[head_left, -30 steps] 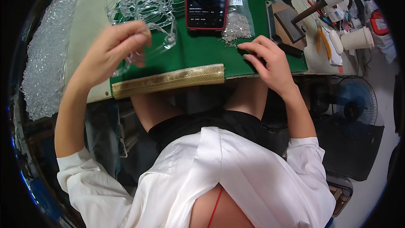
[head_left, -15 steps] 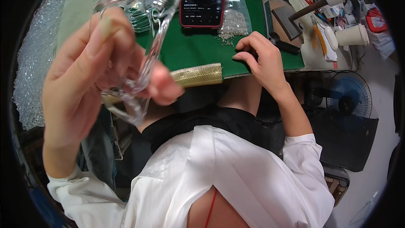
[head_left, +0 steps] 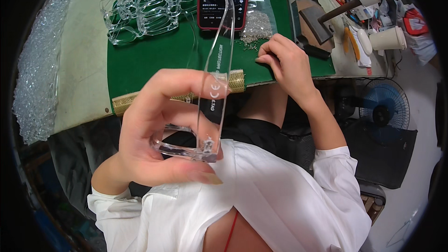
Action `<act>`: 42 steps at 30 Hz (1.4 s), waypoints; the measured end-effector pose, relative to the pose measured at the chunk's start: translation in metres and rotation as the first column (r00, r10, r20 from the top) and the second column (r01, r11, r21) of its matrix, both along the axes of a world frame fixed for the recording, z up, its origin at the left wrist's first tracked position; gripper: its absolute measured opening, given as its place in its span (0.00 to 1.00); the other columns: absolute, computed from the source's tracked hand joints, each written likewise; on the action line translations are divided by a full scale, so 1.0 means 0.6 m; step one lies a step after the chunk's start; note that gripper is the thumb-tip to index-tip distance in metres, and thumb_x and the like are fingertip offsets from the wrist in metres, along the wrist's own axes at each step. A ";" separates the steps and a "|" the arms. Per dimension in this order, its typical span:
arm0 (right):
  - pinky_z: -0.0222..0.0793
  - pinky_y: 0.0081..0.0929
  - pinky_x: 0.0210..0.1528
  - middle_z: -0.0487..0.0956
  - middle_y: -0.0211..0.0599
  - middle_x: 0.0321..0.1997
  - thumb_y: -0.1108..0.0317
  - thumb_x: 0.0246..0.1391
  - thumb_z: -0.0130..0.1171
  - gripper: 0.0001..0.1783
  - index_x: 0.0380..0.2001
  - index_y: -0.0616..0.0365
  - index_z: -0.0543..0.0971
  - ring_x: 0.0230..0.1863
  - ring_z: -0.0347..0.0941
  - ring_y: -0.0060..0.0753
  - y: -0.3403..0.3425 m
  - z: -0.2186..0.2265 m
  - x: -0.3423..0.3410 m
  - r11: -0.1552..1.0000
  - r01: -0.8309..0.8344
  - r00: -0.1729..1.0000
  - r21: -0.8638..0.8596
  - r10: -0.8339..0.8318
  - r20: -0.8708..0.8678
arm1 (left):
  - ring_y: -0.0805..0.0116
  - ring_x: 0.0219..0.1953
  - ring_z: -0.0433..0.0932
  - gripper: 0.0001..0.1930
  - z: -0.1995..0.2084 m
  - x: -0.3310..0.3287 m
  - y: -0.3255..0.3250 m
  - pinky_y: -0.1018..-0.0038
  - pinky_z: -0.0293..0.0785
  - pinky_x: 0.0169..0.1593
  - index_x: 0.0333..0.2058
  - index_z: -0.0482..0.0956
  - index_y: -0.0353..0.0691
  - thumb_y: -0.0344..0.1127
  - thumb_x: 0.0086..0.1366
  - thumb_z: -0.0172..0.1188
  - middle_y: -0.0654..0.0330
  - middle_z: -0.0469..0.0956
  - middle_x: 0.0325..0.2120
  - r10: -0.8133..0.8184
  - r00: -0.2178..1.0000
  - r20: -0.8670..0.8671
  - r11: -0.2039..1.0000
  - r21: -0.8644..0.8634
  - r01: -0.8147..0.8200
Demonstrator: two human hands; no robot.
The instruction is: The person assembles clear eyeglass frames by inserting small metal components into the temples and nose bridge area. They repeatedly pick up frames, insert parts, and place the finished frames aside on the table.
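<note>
A clear plastic glasses frame (head_left: 227, 23) is in my left hand (head_left: 149, 126), raised close to the camera. Thumb and fingers close round its front corner, and one temple arm points up and away. My right hand (head_left: 289, 63) rests at the front edge of the green mat (head_left: 186, 58). Its thumb and forefinger are pressed together; whatever may be between them is too small to make out. Just beyond those fingertips, tiny metallic pieces (head_left: 251, 45) spill from a clear plastic bag (head_left: 258, 23).
Several clear glasses frames (head_left: 149, 11) pile up behind my left hand. A red-cased phone (head_left: 219, 0) stands at the back. A gold mesh-patterned strip (head_left: 237, 81) lines the table's front edge. At right are a metal hand press (head_left: 317, 14), a cup (head_left: 388, 38) and a fan (head_left: 385, 102).
My left hand has moved right and down, turning the glasses frame so a temple arm points away. The right hand has barely shifted; its thumb and forefinger have come together.
</note>
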State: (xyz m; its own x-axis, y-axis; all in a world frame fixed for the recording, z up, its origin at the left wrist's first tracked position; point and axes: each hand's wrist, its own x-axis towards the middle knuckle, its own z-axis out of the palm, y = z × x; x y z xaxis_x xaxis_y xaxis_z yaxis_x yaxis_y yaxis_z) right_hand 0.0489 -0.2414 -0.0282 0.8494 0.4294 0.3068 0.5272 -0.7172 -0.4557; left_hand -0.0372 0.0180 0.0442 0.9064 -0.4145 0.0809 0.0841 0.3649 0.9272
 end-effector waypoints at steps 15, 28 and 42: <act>0.67 0.30 0.30 0.74 0.36 0.25 0.74 0.42 0.64 0.05 0.24 0.61 0.78 0.28 0.72 0.37 -0.015 -0.002 -0.021 0.971 0.138 0.987 0.193 -0.118 -0.113 | 0.70 0.25 0.78 0.43 -0.040 0.031 -0.013 0.75 0.75 0.35 0.56 0.59 0.24 0.38 0.46 0.73 0.43 0.66 0.55 0.012 0.829 0.559 0.911 0.336 -0.240; 0.66 0.34 0.32 0.72 0.36 0.25 0.73 0.44 0.62 0.06 0.23 0.60 0.75 0.30 0.70 0.40 0.018 -0.009 -0.035 0.977 0.210 0.971 -0.044 -0.204 0.122 | 0.69 0.27 0.79 0.41 -0.053 0.038 -0.030 0.78 0.75 0.31 0.55 0.60 0.26 0.39 0.47 0.73 0.44 0.67 0.54 0.036 0.779 0.626 0.902 0.316 -0.295; 0.61 0.24 0.29 0.71 0.35 0.25 0.70 0.48 0.58 0.07 0.23 0.61 0.72 0.26 0.66 0.32 -0.023 0.135 -0.045 0.842 -0.353 0.926 0.408 0.252 0.281 | 0.77 0.25 0.76 0.39 -0.031 0.061 -0.118 0.82 0.71 0.30 0.57 0.62 0.29 0.31 0.47 0.72 0.52 0.75 0.45 -0.043 0.870 0.491 0.951 0.286 -0.115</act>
State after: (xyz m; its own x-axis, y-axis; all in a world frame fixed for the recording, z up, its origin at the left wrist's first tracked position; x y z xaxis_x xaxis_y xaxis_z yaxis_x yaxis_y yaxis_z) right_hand 0.0220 -0.2553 0.0531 0.5939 0.4296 0.6802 0.8023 -0.2540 -0.5402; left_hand -0.0004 -0.0529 0.0259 0.7977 -0.4576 0.3927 -0.4128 0.0603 0.9088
